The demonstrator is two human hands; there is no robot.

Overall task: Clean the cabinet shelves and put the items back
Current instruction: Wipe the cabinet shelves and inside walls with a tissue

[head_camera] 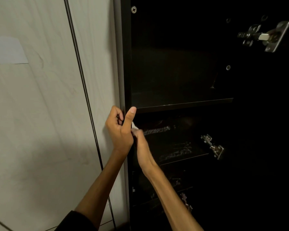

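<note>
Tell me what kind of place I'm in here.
Probably a home or storage room, right at a tall dark cabinet with bare shelves and door hinges, beside a pale wood-grain panel.

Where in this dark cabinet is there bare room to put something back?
The upper black shelf looks bare from the left side panel across to the metal hinge side. The shelf below is crowded at its left end, where both hands, left hand and right hand, meet by a white scrap; its right part looks free, though smeared.
</note>
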